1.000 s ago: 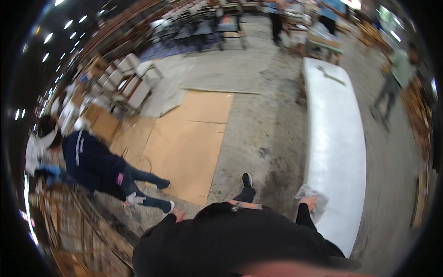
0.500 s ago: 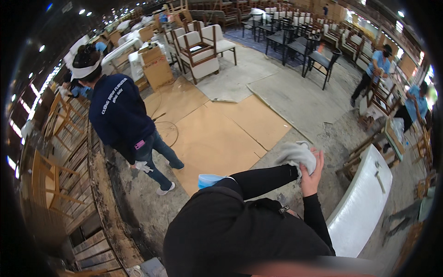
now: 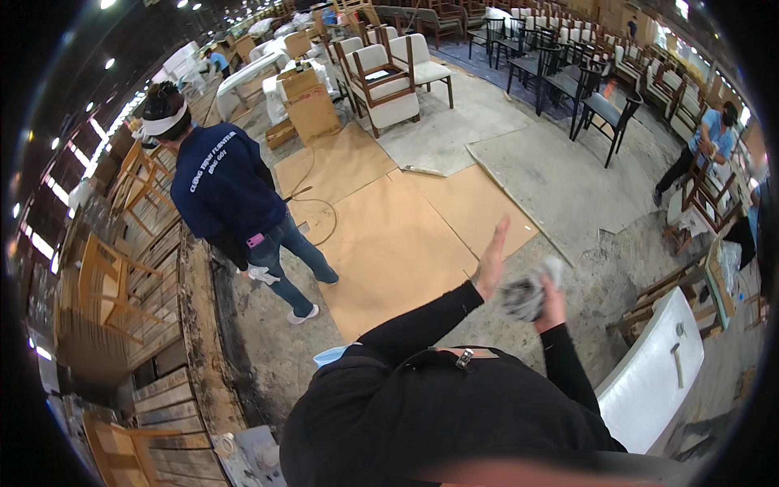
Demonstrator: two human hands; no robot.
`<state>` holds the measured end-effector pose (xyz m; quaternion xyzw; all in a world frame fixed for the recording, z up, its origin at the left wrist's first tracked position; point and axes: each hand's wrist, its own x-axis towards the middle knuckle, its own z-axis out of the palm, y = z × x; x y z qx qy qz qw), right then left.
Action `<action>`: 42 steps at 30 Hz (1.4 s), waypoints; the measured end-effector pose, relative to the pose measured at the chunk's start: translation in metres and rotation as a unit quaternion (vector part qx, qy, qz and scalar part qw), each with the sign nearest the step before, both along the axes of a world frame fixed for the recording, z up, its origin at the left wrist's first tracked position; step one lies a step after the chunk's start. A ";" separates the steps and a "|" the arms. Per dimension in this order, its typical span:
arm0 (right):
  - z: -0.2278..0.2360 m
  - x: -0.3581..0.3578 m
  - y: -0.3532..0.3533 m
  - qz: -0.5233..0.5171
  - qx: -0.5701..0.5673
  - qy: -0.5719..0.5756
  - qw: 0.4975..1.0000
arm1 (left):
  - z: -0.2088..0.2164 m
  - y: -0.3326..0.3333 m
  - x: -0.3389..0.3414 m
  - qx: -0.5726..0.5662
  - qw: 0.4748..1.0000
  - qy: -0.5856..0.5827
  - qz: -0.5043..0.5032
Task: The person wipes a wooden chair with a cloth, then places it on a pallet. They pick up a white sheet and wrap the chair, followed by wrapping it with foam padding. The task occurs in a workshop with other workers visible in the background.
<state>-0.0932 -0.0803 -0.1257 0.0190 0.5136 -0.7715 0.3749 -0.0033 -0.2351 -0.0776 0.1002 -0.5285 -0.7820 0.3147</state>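
Observation:
My left hand (image 3: 492,260) is bare and raised, its fingers stretched out with nothing in them. To the right of it, my right hand (image 3: 553,305) grips a crumpled grey cloth (image 3: 523,297). Motion blurs the cloth, so I cannot tell whether it is a rag or a glove. The two hands are apart, held over the floor in front of my body. A light blue face mask (image 3: 330,355) shows beside my upper left arm.
A person in a navy top (image 3: 223,174) stands at the left beside cardboard sheets (image 3: 398,235). On the right, a white padded panel (image 3: 653,377) carries a hammer-like tool (image 3: 678,365). Stacked white-cushioned chairs (image 3: 381,89) and black chairs (image 3: 604,114) stand farther off.
My left hand has come out of the grey cloth and moved left, away from my right hand. The cloth stays in my right hand. The whole view has shifted slightly.

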 end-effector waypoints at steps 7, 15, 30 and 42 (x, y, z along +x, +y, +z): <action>0.010 -0.053 0.012 0.068 -0.309 -0.105 0.943 | -0.012 0.096 -0.115 -0.492 0.858 -0.142 0.046; 0.036 -0.237 0.123 -0.009 -0.242 -0.029 0.970 | -0.066 0.171 -0.124 -0.285 0.902 -0.018 -0.324; -0.067 -0.286 0.507 0.001 0.787 0.153 0.597 | -0.076 0.072 0.175 -0.257 0.447 -0.856 -0.024; 0.117 -0.241 0.129 0.159 -0.169 0.462 0.856 | -0.119 0.102 -0.026 -0.253 0.861 -0.428 -0.106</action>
